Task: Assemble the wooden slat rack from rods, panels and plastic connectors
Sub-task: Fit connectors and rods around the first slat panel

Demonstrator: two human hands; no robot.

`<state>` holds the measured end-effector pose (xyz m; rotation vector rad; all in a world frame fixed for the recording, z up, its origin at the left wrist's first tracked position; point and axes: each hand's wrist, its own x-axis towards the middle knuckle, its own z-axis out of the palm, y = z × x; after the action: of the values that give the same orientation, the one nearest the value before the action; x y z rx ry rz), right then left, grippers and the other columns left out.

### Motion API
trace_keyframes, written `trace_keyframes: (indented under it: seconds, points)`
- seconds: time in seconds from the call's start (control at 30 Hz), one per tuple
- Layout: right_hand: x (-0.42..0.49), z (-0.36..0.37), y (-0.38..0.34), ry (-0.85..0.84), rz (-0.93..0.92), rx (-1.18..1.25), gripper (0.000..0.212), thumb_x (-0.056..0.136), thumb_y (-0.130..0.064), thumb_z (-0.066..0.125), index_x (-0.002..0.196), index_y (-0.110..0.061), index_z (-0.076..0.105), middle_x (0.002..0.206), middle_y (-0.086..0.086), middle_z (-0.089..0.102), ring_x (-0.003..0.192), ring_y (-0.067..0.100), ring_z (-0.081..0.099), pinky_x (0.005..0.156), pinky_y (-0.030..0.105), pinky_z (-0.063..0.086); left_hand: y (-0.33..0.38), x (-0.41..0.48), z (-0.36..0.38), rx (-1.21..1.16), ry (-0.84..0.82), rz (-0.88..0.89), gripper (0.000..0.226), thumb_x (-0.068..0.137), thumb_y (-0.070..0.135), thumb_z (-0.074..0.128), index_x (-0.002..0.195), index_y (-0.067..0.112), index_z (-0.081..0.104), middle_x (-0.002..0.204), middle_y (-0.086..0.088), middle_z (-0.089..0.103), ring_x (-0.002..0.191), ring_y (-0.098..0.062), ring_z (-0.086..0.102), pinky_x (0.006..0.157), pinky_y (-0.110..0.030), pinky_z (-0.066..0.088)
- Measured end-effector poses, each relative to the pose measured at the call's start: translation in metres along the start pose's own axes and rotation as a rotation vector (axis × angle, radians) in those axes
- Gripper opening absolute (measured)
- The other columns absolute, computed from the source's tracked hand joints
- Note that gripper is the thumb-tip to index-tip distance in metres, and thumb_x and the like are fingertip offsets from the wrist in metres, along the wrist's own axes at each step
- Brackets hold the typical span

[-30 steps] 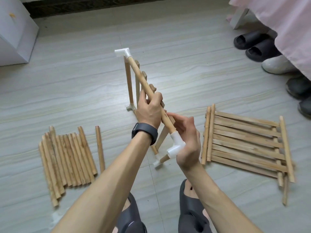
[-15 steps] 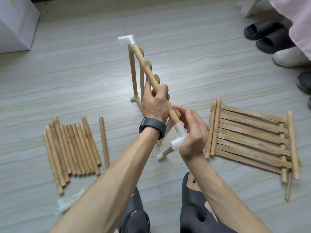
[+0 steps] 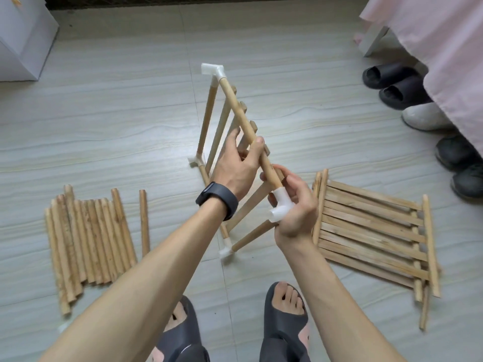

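Left hand (image 3: 235, 163) eases its curl round rod (image 3: 240, 113); right hand (image 3: 295, 212) pinches connector (image 3: 281, 205), apparently seating it; next needs a firm push.

Pale wooden rod frame (image 3: 243, 126) with white plastic corner connectors (image 3: 281, 207), tilted at centre; loose wooden rods (image 3: 88, 241) flat left; wooden slat panel (image 3: 371, 231) flat right.

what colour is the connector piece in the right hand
White; the connector shows best in the head view.
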<state>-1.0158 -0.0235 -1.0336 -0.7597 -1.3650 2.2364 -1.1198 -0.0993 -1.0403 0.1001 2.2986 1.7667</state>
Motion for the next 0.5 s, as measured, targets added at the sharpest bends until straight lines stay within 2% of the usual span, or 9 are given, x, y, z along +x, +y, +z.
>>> trace_keyframes:
  seconds: [0.07, 0.13, 0.23, 0.3, 0.33, 0.4, 0.43, 0.5]
  points:
    - [0.027, -0.011, -0.007, 0.032, 0.131, 0.141, 0.035, 0.085, -0.033, 0.050, 0.094, -0.015, 0.078, 0.099, 0.011, 0.076, 0.098, 0.020, 0.071, 0.068, 0.027, 0.050, -0.020, 0.000, -0.021, 0.182, -0.009, 0.029, 0.073, 0.084, 0.070, 0.043, 0.146, 0.032, 0.037, 0.100, 0.011, 0.064, 0.097, -0.005, 0.060, 0.079, -0.028, 0.047]
    - [0.054, -0.031, -0.007, 0.073, 0.229, 0.285, 0.030, 0.088, -0.031, 0.050, 0.095, -0.018, 0.076, 0.097, 0.008, 0.075, 0.097, 0.019, 0.070, 0.068, 0.027, 0.051, -0.056, -0.007, -0.053, 0.392, 0.053, -0.041, 0.069, 0.087, 0.065, 0.046, 0.145, 0.028, 0.039, 0.117, 0.004, 0.059, 0.113, -0.015, 0.055, 0.088, -0.034, 0.045]
    - [0.087, -0.067, 0.015, 0.159, 0.368, 0.416, 0.025, 0.095, -0.027, 0.051, 0.103, -0.013, 0.070, 0.097, 0.003, 0.072, 0.104, 0.021, 0.068, 0.070, 0.031, 0.059, -0.121, -0.030, -0.099, 0.665, 0.037, -0.372, 0.068, 0.091, 0.058, 0.051, 0.148, 0.024, 0.036, 0.145, -0.014, 0.043, 0.137, -0.032, 0.037, 0.109, -0.043, 0.034]
    - [0.103, -0.087, 0.041, 0.240, 0.483, 0.366, 0.022, 0.098, -0.027, 0.050, 0.100, -0.015, 0.068, 0.098, 0.003, 0.069, 0.099, 0.023, 0.068, 0.071, 0.035, 0.060, -0.155, -0.043, -0.119, 0.600, -0.048, -0.596, 0.070, 0.094, 0.060, 0.049, 0.150, 0.023, 0.033, 0.152, -0.016, 0.036, 0.137, -0.034, 0.039, 0.110, -0.043, 0.034]
    - [0.108, -0.095, 0.057, 0.269, 0.543, 0.322, 0.021, 0.100, -0.026, 0.049, 0.099, -0.015, 0.067, 0.100, 0.004, 0.067, 0.097, 0.024, 0.066, 0.072, 0.038, 0.059, -0.168, -0.046, -0.126, 0.532, -0.087, -0.654, 0.070, 0.095, 0.061, 0.047, 0.152, 0.025, 0.030, 0.153, -0.015, 0.036, 0.136, -0.034, 0.042, 0.109, -0.043, 0.036]
    - [0.117, -0.108, 0.087, 0.322, 0.658, 0.226, 0.018, 0.103, -0.020, 0.046, 0.097, -0.013, 0.061, 0.104, 0.005, 0.060, 0.095, 0.026, 0.063, 0.074, 0.042, 0.054, -0.185, -0.047, -0.134, 0.405, -0.108, -0.646, 0.066, 0.097, 0.054, 0.050, 0.153, 0.032, 0.026, 0.151, -0.011, 0.041, 0.129, -0.030, 0.049, 0.104, -0.040, 0.042]
    - [0.120, -0.113, 0.102, 0.352, 0.708, 0.163, 0.018, 0.104, -0.018, 0.044, 0.096, -0.013, 0.059, 0.104, 0.004, 0.058, 0.092, 0.024, 0.062, 0.072, 0.040, 0.054, -0.187, -0.044, -0.136, 0.357, -0.100, -0.615, 0.066, 0.096, 0.049, 0.054, 0.153, 0.036, 0.024, 0.147, -0.007, 0.043, 0.123, -0.026, 0.051, 0.098, -0.038, 0.043]
    - [0.125, -0.117, 0.125, 0.390, 0.752, 0.020, 0.020, 0.106, -0.016, 0.043, 0.094, -0.015, 0.058, 0.099, -0.001, 0.056, 0.081, 0.015, 0.060, 0.056, 0.027, 0.055, -0.187, -0.032, -0.140, 0.303, -0.087, -0.560, 0.071, 0.093, 0.042, 0.063, 0.152, 0.039, 0.024, 0.136, 0.000, 0.046, 0.112, -0.020, 0.052, 0.090, -0.033, 0.041]
